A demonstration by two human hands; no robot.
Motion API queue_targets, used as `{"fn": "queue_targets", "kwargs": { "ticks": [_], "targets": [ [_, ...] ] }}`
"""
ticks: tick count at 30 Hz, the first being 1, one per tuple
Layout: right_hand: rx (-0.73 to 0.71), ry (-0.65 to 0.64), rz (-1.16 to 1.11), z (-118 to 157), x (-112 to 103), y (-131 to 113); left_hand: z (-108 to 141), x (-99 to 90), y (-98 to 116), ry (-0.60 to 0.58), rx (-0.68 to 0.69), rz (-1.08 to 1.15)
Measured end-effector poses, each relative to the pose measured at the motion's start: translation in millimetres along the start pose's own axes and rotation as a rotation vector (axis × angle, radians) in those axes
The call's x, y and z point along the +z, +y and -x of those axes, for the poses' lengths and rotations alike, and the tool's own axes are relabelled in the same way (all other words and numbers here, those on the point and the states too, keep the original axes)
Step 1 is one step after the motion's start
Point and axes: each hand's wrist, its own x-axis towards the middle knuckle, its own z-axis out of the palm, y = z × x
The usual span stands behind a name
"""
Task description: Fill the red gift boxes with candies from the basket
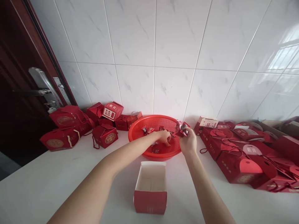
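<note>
A red plastic basket [137, 124] with a mesh wall stands against the tiled wall, with several wrapped candies [147, 130] inside. My left hand [164, 137] reaches down into it, fingers closed among the candies; what they pinch is too small to tell. At the basket's right rim my right hand [188, 141] is closed on shiny red candy packets [182, 128]. Nearer to me, an open-topped red box [150, 202] with a white inside sits on the white table. No contents show in it.
Closed red gift boxes [105, 136] stand at the left, some stacked. Many flatter red boxes [240, 166] with cords crowd the right side. Behind is the tiled wall [173, 87]; a dark door [21, 62] with a metal handle is at the far left.
</note>
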Motion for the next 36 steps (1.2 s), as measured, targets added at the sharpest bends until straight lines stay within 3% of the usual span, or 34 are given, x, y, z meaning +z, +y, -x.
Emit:
{"fn": "queue_targets", "kwargs": {
  "ticks": [7,13,16,21,30,36],
  "targets": [
    [-0.017,-0.041,0.027,-1.8,-1.7,1.3,-5.2,-0.7,-8.2,-0.019,-0.033,0.096],
    [-0.022,-0.06,0.049,1.1,1.1,0.4,4.3,-14.8,-21.7,0.027,-0.039,0.206],
    [-0.034,-0.052,0.06,2.3,1.4,0.2,12.8,-25.4,-21.2,0.125,0.022,0.317],
    [-0.03,-0.061,0.08,3.5,1.7,0.2,25.4,-40.2,-11.4,0.391,0.128,0.528],
    [0.061,-0.194,0.112,12.9,8.8,-4.6,93.0,-28.6,2.4,0.617,0.189,0.812],
    [0.164,-0.327,0.202,28.2,20.2,-16.2,133.0,-17.7,12.8,0.652,0.142,0.952]
  ]
}}
